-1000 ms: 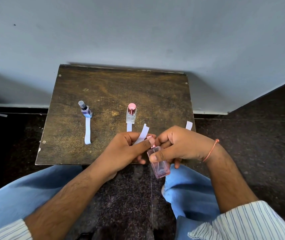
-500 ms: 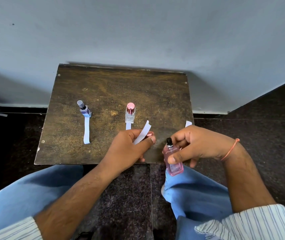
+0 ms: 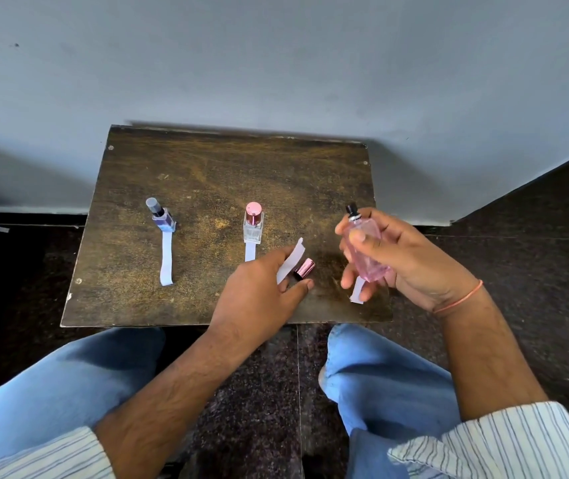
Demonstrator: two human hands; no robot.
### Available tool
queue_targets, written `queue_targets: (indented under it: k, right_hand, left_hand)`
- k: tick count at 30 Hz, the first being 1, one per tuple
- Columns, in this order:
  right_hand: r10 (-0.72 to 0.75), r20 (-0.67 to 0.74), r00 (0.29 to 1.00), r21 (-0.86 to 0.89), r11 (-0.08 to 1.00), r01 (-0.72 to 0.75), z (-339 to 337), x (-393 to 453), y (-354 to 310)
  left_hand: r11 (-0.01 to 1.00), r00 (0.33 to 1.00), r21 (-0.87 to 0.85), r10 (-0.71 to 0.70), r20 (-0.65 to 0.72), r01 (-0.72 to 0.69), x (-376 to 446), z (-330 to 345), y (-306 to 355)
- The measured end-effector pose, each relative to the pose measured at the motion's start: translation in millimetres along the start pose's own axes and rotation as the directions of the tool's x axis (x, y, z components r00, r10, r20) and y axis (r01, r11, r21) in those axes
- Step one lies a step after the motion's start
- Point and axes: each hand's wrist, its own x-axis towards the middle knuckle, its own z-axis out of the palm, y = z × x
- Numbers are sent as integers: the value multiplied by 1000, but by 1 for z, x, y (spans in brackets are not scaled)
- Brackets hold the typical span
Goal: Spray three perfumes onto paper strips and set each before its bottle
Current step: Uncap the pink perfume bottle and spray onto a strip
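A small dark wooden tabletop (image 3: 207, 174) stands against a pale wall, with dark speckled floor around it and the person's blue-jeaned knees below its near edge.

There is only the head view. Taking the pink-capped bottle (image 3: 253, 224) at mid-tabletop as landmark: to its left stands a purple bottle (image 3: 162, 217), with a strip (image 3: 166, 259) lying on the near side of it. The landmark bottle has a strip (image 3: 250, 251) of its own, partly hidden under the left hand (image 3: 262, 295). So two of the three perfumes look done.

To the landmark's right, the right hand (image 3: 404, 257) grips the pink bottle (image 3: 366, 250) above the tabletop, fingers curled round the glass, its black nozzle (image 3: 351, 210) bare and tilted away. Under that hand another strip (image 3: 357, 293) lies on the tabletop. The left hand pinches a loose strip (image 3: 291, 261) between finger and thumb, just right of and nearer than the landmark, and a pink cap (image 3: 304, 269) sits beside its fingertips; whether the cap rests on the tabletop or in the fingers I cannot tell.

The third spraying seems in hand. Next, I judge, the held strip and the nozzle must be brought to face each other, a fingertip moved onto the nozzle top, and the spray aimed at the paper. Recapping and standing the bottle would follow.
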Motion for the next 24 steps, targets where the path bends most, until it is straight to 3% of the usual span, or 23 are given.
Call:
queue_targets:
  k: [5,8,13,19,24]
  right_hand:
    - [-94,-82,992,42,994,97,4,8,2]
    - [-86,-139,987,55,994,94,11,17,5]
    - [4,-232,973,259,964,58,33,31,11]
    - [29,-254,967,302,952,51,36,37,11]
    - [10,-225,974,280,958,54,41,36,7]
  left_hand:
    - [999,999,-19,33,-6,-34,-1,-4,-2]
    - [998,999,-55,38,-5,-38,-3,-5,0]
    - [997,996,-36,68,49,-66,-8,-7,-1]
    - [996,994,17,82,65,-83,-12,-6,2]
    - [991,999,-126,44,12,-43,-10,-14,9]
